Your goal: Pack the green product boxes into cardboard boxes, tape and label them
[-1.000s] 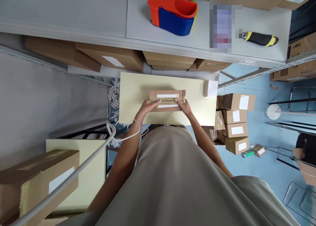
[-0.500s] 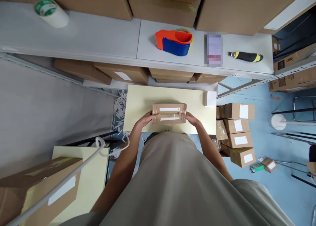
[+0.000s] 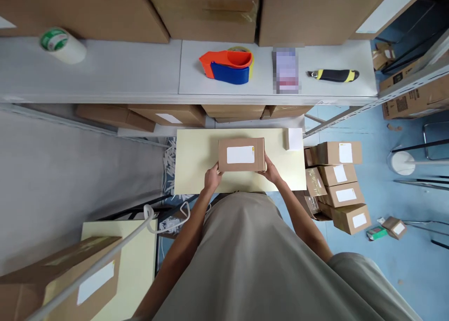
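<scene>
Between my two hands is a brown cardboard box [image 3: 223, 155] with a white label on the face turned toward me. My left hand [image 3: 212, 177] grips its lower left edge, and my right hand [image 3: 270, 170] grips its lower right side, with some fingers hidden beneath it. The box is over the middle of a pale yellow table [image 3: 196, 183]; I cannot tell whether it touches the top. A small white box [image 3: 294, 139] stands at the table's back right corner.
A grey shelf [image 3: 133, 73] ahead bears a tape roll [image 3: 63, 45], an orange and blue tape dispenser [image 3: 228, 66] and a yellow-black utility knife [image 3: 335, 75]. Several labelled cartons [image 3: 338, 176] are stacked on the floor at right. A large carton [image 3: 94, 276] sits on a side table at left.
The box has been turned in my hands: two narrow labelled strips with a seam faced me before, now one broad label does. Both hands have shifted lower on its sides.
</scene>
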{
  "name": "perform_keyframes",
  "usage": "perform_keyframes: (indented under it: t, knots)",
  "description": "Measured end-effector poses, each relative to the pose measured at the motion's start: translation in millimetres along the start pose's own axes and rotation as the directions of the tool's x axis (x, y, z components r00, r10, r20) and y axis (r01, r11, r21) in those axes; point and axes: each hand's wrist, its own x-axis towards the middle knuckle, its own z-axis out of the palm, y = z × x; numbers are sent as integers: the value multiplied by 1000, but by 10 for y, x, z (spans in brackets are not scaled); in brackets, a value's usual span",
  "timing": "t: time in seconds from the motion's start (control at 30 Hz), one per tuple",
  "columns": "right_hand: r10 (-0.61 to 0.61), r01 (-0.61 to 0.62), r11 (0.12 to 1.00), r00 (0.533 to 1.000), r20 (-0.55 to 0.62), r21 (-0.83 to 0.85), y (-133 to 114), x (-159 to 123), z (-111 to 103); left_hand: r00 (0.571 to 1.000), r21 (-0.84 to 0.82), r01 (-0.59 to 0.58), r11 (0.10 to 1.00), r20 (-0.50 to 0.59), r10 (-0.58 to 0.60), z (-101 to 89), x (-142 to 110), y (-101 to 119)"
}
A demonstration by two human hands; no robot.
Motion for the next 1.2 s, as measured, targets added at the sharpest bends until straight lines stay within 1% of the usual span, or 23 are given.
perform_keyframes:
  t: [0.13, 0.17, 0.23, 0.3, 0.37, 0.43, 0.5, 0.6, 0.67, 0.73, 0.8, 0.83, 0.97, 1.07, 1.2]
  knots:
    - [124, -101, 975, 986, 108, -199, 158, -12, -21, 999, 69, -4, 998, 43, 1, 28, -62, 39]
    - [142, -107, 964, 981, 132, -244, 205, -30, -48, 1000, 79, -2, 997, 30, -1, 19, -71, 53]
    - [136, -85, 943, 981, 139, -321, 301, -59, -155, 999, 88, 2, 996, -52, 2, -12, -76, 105]
    - [107, -65, 924, 990, 91, -378, 402, -52, -344, 983, 86, -30, 996, -179, 45, -39, -60, 203]
    - [100, -83, 904, 995, 19, -420, 516, 11, -608, 950, 103, -112, 988, -282, 137, -28, -20, 362]
    - [103, -111, 888, 994, -42, -447, 643, 133, -913, 918, 134, -212, 968, -311, 244, 47, 40, 586]
    - [103, -129, 880, 991, -81, -457, 776, 301, -1214, 902, 159, -296, 942, -279, 331, 195, 103, 864]
    - [90, -123, 882, 991, -95, -454, 958, 609, -1582, 893, 167, -391, 905, -172, 417, 510, 151, 1315]
    - [85, -108, 887, 994, -71, -448, 1055, 830, -1748, 879, 162, -452, 877, -85, 469, 718, 129, 1571]
    - [88, -94, 892, 996, -34, -441, 1127, 1048, -1856, 856, 160, -510, 845, -7, 517, 882, 65, 1740]
    - [97, -88, 895, 995, -2, -438, 1174, 1244, -1921, 840, 162, -541, 825, 44, 542, 989, -19, 1808]
    - [100, -85, 895, 995, 10, -438, 1189, 1330, -1942, 839, 162, -542, 824, 59, 540, 1025, -60, 1808]
    - [103, -68, 896, 993, 57, -438, 1210, 1567, -1982, 862, 166, -507, 846, 102, 496, 1118, -164, 1708]
    - [93, -54, 901, 993, 70, -430, 1197, 1614, -1974, 864, 182, -504, 844, 116, 491, 1166, -159, 1668]
    - [38, -11, 899, 998, 52, -439, 1180, 1504, -1915, 859, 191, -512, 837, 125, 497, 1213, -103, 1729]
